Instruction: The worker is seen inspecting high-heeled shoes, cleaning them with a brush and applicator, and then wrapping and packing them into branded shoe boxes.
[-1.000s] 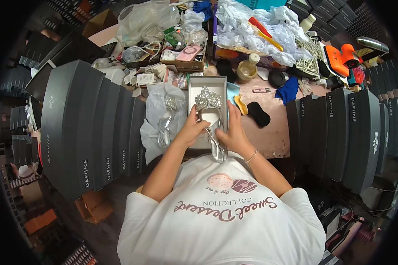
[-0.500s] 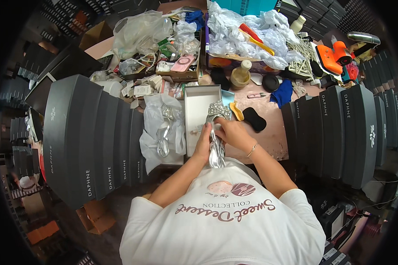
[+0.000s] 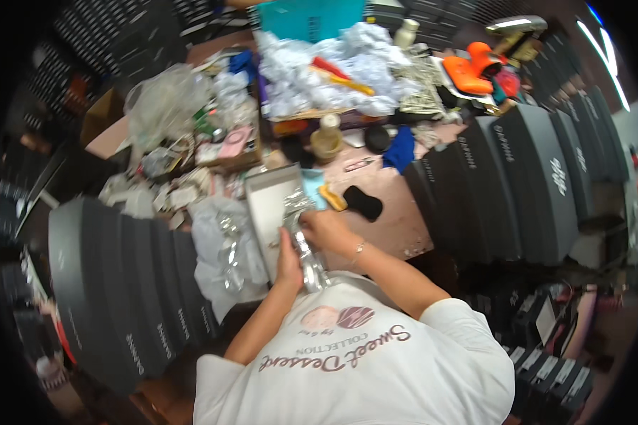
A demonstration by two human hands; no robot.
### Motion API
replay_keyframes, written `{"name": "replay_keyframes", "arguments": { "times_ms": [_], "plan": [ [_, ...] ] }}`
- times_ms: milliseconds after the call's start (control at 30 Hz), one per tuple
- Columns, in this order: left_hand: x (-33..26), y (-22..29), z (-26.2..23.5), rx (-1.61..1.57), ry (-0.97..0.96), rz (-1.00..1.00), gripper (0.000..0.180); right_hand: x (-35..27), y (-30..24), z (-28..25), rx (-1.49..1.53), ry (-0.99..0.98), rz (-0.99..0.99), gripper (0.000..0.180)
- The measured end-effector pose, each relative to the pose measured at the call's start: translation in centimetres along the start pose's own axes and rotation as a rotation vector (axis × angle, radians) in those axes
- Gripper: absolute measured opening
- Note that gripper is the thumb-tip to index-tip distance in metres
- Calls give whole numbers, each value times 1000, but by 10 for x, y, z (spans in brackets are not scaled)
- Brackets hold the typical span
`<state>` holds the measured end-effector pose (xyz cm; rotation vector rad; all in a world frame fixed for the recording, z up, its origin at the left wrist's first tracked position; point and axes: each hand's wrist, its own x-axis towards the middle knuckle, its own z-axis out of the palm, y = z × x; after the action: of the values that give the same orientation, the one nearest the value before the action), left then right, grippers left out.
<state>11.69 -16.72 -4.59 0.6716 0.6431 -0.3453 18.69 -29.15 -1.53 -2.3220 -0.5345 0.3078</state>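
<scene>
Right now, 2 bare hands are at 1 silver sandal point(image 3: 313, 268), which is held between them in front of the white shirt point(image 3: 376, 361), beside the right edge of an open box point(image 3: 266, 205); its sparkly end points away from the person. The left hand point(image 3: 288, 261) is partly closed, its fingers along the sandal's left side. The right hand point(image 3: 325, 230) is curled nearly closed, its fingertips on the sandal just below the sparkles; blur hides the exact finger positions. A 2nd sandal point(image 3: 231, 249) lies on white paper point(image 3: 207, 280) left of the box. Right of the hands, a yellow sponge point(image 3: 332, 198) sits just beside a black pad point(image 3: 364, 204) on the table point(image 3: 397, 234). Farther back stand a bottle point(image 3: 327, 144) and a blue cloth point(image 3: 399, 150). Dark boxes line both sides.
</scene>
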Motion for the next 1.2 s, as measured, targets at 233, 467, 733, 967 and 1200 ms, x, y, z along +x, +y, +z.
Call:
{"name": "replay_keyframes", "arguments": {
  "times_ms": [233,467,733,967,1200],
  "plan": [
    [5,-1,-5,58,-83,61,70,-2,2,6,19,-66,57,21],
    [5,7,7,21,17,111,70,-7,1,15,50,94,-73,24],
    [7,12,6,-12,27,203,63,-45,4,-17,1191,27,446,23],
    [-5,16,7,-94,-132,125,67,-50,-9,-10,230,218,-126,24],
    [-5,9,7,-95,-68,136,67,-61,-2,-21,16,50,-209,18]
  ]
}}
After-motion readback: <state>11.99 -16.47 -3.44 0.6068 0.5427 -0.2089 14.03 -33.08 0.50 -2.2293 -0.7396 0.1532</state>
